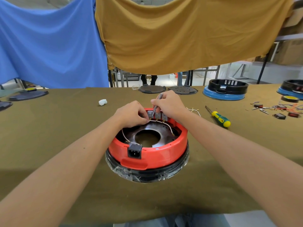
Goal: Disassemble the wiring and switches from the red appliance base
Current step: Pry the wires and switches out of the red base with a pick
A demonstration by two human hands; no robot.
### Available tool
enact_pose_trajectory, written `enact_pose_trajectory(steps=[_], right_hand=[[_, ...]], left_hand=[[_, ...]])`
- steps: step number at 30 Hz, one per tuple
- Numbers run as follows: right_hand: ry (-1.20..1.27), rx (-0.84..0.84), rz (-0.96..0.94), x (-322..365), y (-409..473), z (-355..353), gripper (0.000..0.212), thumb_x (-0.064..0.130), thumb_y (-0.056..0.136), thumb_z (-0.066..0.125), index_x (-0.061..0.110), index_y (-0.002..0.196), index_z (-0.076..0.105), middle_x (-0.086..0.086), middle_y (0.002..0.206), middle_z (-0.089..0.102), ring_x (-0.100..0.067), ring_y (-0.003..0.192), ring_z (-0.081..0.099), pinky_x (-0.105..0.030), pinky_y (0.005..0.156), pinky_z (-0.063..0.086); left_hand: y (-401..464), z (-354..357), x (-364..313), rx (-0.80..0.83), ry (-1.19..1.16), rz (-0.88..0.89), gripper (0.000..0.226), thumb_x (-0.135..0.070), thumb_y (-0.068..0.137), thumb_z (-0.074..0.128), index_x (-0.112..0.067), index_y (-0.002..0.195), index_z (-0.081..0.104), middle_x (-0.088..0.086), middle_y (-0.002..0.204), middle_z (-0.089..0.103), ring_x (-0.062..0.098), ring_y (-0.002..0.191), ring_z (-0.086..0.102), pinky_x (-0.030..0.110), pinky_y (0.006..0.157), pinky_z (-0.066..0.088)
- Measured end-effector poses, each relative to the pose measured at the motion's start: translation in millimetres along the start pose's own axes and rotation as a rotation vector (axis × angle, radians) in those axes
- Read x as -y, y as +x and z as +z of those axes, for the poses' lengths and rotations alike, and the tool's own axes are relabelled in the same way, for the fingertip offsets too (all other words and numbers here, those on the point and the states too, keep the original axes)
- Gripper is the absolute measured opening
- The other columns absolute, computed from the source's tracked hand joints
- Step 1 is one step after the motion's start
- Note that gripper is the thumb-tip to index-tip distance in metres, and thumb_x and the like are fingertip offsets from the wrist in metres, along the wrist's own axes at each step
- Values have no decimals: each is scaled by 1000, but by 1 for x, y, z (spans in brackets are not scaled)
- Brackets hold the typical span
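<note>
The red appliance base [152, 154] sits mid-table on its black ring, looks rigid and heavy enough to stay put. At its far rim are three grey switches [157, 115], stiff clip-ins I'd guess. Right hand [168, 104] grips a thin grey tool [156, 104] there, left hand [131, 114] pinches the floppy white wire [150, 120] by its terminal, best spot to pull
</note>
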State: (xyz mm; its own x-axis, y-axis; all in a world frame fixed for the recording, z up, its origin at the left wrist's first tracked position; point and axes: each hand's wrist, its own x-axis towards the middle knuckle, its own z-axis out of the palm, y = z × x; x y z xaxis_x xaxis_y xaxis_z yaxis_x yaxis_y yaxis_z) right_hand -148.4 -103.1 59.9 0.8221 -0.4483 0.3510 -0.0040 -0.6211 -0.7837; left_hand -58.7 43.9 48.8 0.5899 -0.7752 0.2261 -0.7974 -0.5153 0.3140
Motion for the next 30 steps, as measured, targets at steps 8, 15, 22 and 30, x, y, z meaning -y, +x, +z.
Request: enact_pose_trajectory(steps=[8,15,22,30], right_hand=[[-74,5,-77,1,-4,-2,26,25,92,68,7,74,72,-2,60,70,-10,55,59,-25,57,46],[-124,31,-127,2,-4,-1,27,26,92,67,6,75,72,1,57,67,-13,56,59,-25,57,47],[-35,34,-42,0,0,-1,29,24,93,66,7,70,72,-2,56,67,-12,55,58,-28,62,50],[46,68,36,-2,3,-4,31,26,96,63,1,80,74,-6,61,67,-20,68,62,-45,87,56]], left_hand=[[1,0,1,-15,-23,-20,11,-29,82,75,-35,73,73,-23,85,55,7,93,58,31,73,47],[1,0,0,-2,-15,-24,8,-30,82,74,-35,75,74,-24,87,55,9,98,58,33,76,47],[0,0,-1,-7,-11,-16,12,-30,82,74,-37,74,72,-26,86,53,8,97,57,24,66,42],[-1,0,-1,-8,-11,-14,16,-30,82,74,-40,70,70,-26,84,54,4,90,55,22,65,41]])
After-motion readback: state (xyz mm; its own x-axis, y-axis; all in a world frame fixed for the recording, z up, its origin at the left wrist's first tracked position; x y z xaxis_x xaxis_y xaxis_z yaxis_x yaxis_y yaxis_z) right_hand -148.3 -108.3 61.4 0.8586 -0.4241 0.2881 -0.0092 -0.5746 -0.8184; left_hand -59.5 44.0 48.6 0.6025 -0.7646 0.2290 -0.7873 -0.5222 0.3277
